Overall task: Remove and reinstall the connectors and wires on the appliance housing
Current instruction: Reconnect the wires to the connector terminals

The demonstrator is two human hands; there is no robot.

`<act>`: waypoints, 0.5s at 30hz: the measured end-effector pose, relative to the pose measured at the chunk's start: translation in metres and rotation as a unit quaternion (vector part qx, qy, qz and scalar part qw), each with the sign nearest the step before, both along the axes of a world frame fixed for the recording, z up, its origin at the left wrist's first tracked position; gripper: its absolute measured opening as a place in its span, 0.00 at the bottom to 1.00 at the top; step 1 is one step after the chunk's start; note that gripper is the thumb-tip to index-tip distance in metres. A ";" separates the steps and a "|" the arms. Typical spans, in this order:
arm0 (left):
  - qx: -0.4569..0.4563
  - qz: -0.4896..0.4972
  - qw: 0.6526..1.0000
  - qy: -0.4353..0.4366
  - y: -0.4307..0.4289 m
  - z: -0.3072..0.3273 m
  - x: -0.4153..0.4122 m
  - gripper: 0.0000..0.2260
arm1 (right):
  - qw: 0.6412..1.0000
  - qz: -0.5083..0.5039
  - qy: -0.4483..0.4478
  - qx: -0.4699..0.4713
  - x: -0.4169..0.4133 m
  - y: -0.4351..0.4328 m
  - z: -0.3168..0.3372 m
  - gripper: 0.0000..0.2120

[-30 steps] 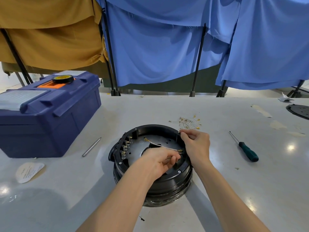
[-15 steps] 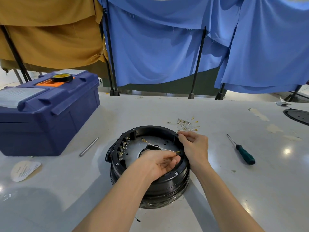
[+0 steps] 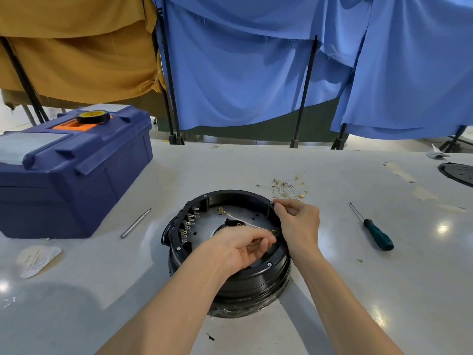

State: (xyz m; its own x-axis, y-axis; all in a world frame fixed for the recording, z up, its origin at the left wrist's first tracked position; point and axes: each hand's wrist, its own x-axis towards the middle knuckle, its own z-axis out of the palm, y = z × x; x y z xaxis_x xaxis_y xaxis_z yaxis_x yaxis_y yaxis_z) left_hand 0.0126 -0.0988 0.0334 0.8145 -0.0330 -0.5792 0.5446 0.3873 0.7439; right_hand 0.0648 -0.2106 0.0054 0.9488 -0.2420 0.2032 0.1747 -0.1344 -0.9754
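- Now, your left hand point(image 3: 238, 249) curls its fingers and pinches the near end of a white wire point(image 3: 230, 215) inside the black housing point(image 3: 243, 285).
- Your right hand point(image 3: 299, 226) pinches the housing's far right rim.
- The housing sits on the table point(image 3: 409, 278) and holds that wire, plus a row of brass terminals point(image 3: 189, 224) along its left wall.
- Beyond lie loose wires point(image 3: 284, 187); the blue toolbox point(image 3: 76, 175) is closed, with a tape roll point(image 3: 93, 116) on its lid.
- Both hands have kept their grips since a second ago, and the wire lies as before.

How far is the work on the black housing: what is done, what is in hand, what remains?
Done: loose wires lie behind the housing, apparently removed. In hand: the left hand pinches one end of a white wire inside it; the right hand grips its rim. Left: the terminal row looks bare, so reinstalling seems mostly ahead.
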 end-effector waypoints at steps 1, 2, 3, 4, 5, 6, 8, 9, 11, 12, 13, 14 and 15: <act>0.001 0.001 1.000 -0.001 0.000 0.000 0.000 0.09 | 1.000 0.002 0.001 0.000 -0.001 0.000 0.001 0.09; 0.000 0.000 1.000 -0.003 0.001 0.000 0.000 0.09 | 1.000 0.005 0.001 0.001 -0.001 -0.001 0.001 0.09; -0.003 -0.004 1.000 -0.004 0.002 0.000 -0.001 0.09 | 1.000 0.010 0.003 0.004 -0.001 -0.002 0.002 0.08; -0.008 -0.011 1.000 -0.003 0.004 0.001 -0.003 0.09 | 1.000 0.017 0.005 0.010 -0.001 -0.003 0.002 0.08; -0.016 -0.019 1.000 -0.002 0.006 0.002 -0.005 0.08 | 1.000 0.024 0.008 0.017 -0.002 -0.004 0.002 0.08; -0.022 -0.026 0.999 -0.001 0.009 0.003 -0.007 0.06 | 0.999 0.032 0.011 0.024 -0.002 -0.006 0.002 0.08; -0.027 -0.021 0.999 -0.006 0.013 0.006 -0.010 0.03 | 0.998 0.043 0.015 0.036 -0.002 -0.007 0.002 0.07; -0.030 -0.015 0.999 -0.007 0.015 0.006 -0.010 0.04 | 0.998 0.045 0.016 0.040 -0.002 -0.007 0.003 0.07; -0.041 -0.013 0.999 -0.008 0.016 0.007 -0.011 0.06 | 0.998 0.046 0.018 0.045 -0.002 -0.007 0.002 0.07; -0.048 -0.013 0.999 -0.009 0.017 0.007 -0.011 0.06 | 0.998 0.046 0.020 0.046 -0.002 -0.007 0.002 0.07; -0.054 -0.015 0.998 -0.009 0.016 0.007 -0.011 0.06 | 0.998 0.046 0.021 0.046 -0.002 -0.007 0.002 0.07; -0.058 -0.015 0.998 -0.009 0.016 0.007 -0.011 0.06 | 0.998 0.046 0.021 0.045 -0.002 -0.007 0.002 0.07; -0.059 -0.016 0.998 -0.010 0.016 0.006 -0.011 0.06 | 0.998 0.046 0.022 0.045 -0.002 -0.007 0.001 0.08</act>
